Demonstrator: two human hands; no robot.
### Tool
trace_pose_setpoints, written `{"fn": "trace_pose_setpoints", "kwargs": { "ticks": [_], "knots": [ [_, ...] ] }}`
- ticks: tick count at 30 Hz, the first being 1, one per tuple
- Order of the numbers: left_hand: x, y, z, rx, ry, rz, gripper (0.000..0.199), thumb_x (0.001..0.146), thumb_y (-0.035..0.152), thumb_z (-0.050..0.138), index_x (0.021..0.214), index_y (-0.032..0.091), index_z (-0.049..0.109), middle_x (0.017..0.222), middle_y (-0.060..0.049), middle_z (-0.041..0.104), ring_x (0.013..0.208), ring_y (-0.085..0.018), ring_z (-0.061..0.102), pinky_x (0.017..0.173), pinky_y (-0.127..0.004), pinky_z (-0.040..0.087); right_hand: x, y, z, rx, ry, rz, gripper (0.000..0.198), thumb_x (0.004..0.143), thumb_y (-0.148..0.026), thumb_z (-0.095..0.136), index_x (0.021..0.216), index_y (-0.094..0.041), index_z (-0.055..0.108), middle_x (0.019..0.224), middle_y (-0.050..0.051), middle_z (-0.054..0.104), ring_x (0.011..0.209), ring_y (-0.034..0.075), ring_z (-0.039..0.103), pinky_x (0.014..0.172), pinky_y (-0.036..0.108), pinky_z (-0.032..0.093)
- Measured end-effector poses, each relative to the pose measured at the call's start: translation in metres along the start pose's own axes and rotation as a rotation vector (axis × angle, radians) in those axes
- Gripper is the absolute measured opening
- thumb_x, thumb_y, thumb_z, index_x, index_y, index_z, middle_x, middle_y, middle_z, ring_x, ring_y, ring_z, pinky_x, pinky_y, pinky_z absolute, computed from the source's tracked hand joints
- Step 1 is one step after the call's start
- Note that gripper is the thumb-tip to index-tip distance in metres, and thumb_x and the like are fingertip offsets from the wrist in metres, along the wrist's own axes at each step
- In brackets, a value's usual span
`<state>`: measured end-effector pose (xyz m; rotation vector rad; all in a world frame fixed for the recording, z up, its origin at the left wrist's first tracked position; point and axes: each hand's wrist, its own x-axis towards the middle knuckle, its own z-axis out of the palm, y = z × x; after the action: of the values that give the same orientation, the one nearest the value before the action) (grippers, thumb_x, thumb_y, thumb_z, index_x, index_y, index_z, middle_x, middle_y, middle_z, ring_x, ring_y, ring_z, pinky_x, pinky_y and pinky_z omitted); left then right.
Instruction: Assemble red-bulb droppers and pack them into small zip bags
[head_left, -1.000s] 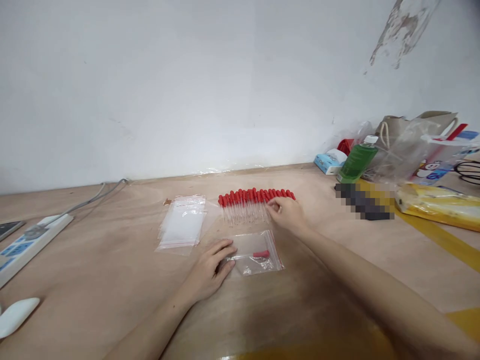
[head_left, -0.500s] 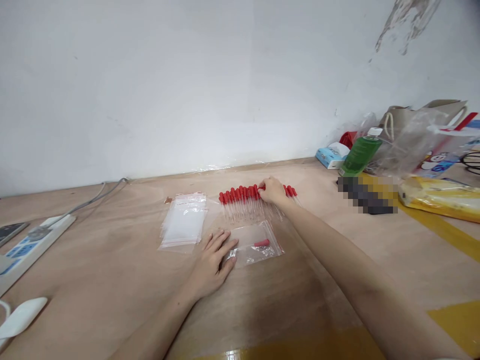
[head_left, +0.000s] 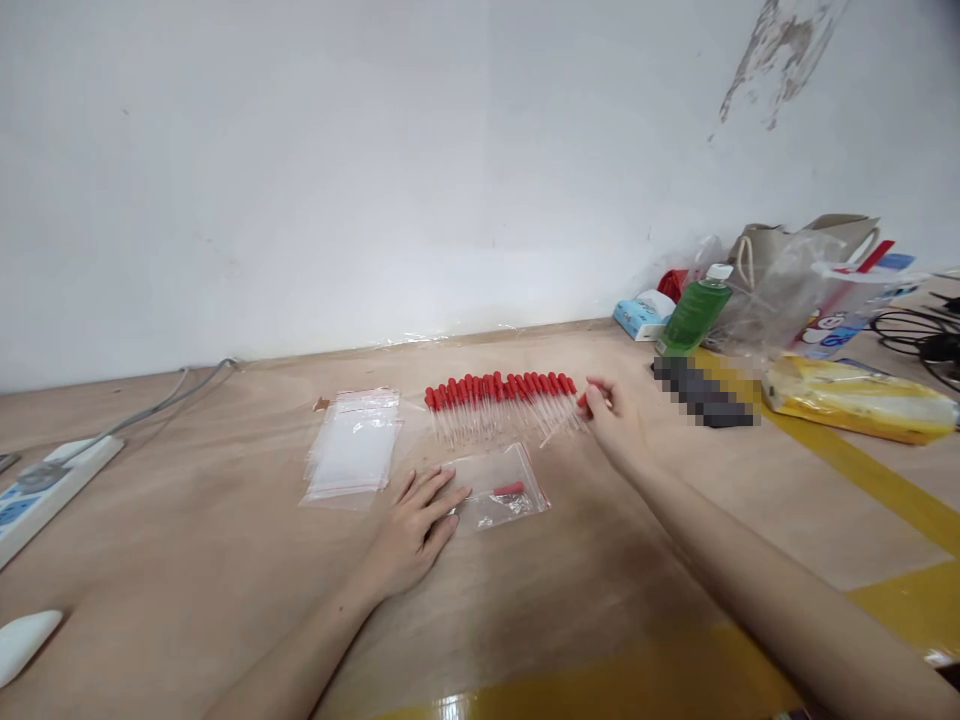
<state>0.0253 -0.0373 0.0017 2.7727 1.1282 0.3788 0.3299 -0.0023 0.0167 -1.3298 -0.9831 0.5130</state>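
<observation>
In the head view, my right hand (head_left: 613, 425) was closed to a pinch, thumb against fingers, on the red bulb of a dropper (head_left: 583, 401). The bulb sat right at my fingertips, and the clear tube slanted out from them, down and to the left, its end just beside the right end of the row of droppers (head_left: 499, 388). That row stood toward the far edge of the table (head_left: 210, 540), red bulbs facing the wall (head_left: 300, 200) and tubes pointing back at me.

My left hand (head_left: 411, 535) lay palm down, fingers spread, gripping nothing, its thumb and forefinger resting on the left end of a clear bag (head_left: 480, 474). In that bag lay another dropper, its red bulb (head_left: 508, 489) to the right of my fingertips and well apart from my right hand. The bag was on the near side of the row.

A stack of bags (head_left: 352, 440) lay beyond my left hand, just left of the row. Toward the table's left edge was a power strip (head_left: 60, 500); toward its far right corner were a tissue box (head_left: 641, 318), a green bottle (head_left: 694, 315) and a yellow packet (head_left: 855, 398).
</observation>
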Motion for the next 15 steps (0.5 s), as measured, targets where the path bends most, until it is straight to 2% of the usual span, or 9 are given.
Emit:
{"fn": "trace_pose_setpoints", "kwargs": {
  "ticks": [2, 5, 12, 15],
  "knots": [
    [0.001, 0.0, -0.001, 0.002, -0.017, 0.007, 0.036, 0.09, 0.028, 0.036, 0.125, 0.032, 0.045, 0.136, -0.003, 0.04, 0.127, -0.021, 0.032, 0.103, -0.049, 0.024, -0.023, 0.012, -0.015, 0.035, 0.037, 0.03, 0.035, 0.076, -0.045, 0.048, 0.097, -0.019, 0.046, 0.069, -0.001, 0.053, 0.058, 0.011, 0.053, 0.058, 0.027, 0.046],
    [0.001, 0.0, -0.002, -0.002, -0.029, 0.022, 0.036, 0.091, 0.028, 0.035, 0.125, 0.033, 0.044, 0.136, -0.003, 0.039, 0.126, -0.021, 0.033, 0.103, -0.05, 0.023, -0.042, 0.027, -0.022, 0.061, 0.061, 0.074, 0.035, 0.076, -0.047, 0.048, 0.098, -0.02, 0.045, 0.07, -0.001, 0.053, 0.059, 0.012, 0.053, 0.059, 0.028, 0.047],
    [0.0, -0.003, -0.001, -0.037, -0.013, 0.054, 0.038, 0.091, 0.028, 0.036, 0.127, 0.033, 0.041, 0.137, -0.003, 0.039, 0.126, -0.021, 0.033, 0.104, -0.05, 0.022, -0.05, 0.037, -0.008, 0.062, -0.014, 0.118, 0.035, 0.077, -0.051, 0.045, 0.097, -0.022, 0.043, 0.073, 0.002, 0.054, 0.063, 0.015, 0.056, 0.062, 0.033, 0.05],
    [0.0, -0.003, 0.0, -0.036, -0.025, 0.05, 0.038, 0.091, 0.028, 0.035, 0.128, 0.034, 0.04, 0.137, -0.003, 0.038, 0.127, -0.021, 0.032, 0.104, -0.05, 0.021, -0.056, 0.036, -0.003, 0.085, -0.095, 0.125, 0.034, 0.079, -0.049, 0.045, 0.099, -0.023, 0.042, 0.076, 0.002, 0.055, 0.065, 0.015, 0.058, 0.064, 0.033, 0.05]
  ]
}}
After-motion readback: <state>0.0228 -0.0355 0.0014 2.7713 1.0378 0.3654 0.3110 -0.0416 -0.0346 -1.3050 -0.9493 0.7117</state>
